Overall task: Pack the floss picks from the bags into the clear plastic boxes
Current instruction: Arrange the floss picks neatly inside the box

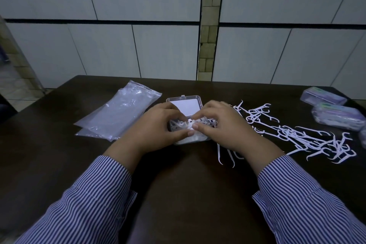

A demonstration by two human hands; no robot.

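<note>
Head view shows both hands working over the open clear plastic box, which sits at the centre of the dark table and serves as the landmark below. Its hinged lid lies back flat on the far side, with a white rectangle visible through it; this position leaves the tray fully exposed for loading. The left hand curls around the near-left side of the tray, thumb along its front edge, evidently to steady it. The right hand curls over the right side, fingertips meeting those of the left hand above a bundle of white floss picks that lies in the tray; both hands appear to be pinching or pressing this bundle, probably to settle it level, though the exact contact is partly hidden. Right of the box, more loose floss picks are spread on the table within easy reach of the right hand. Left of the box lie two clear plastic bags, flat and apparently emptied. Far right of the box stand closed boxes with purple contents, judged to be finished units. Packing therefore appears partly complete.
</note>
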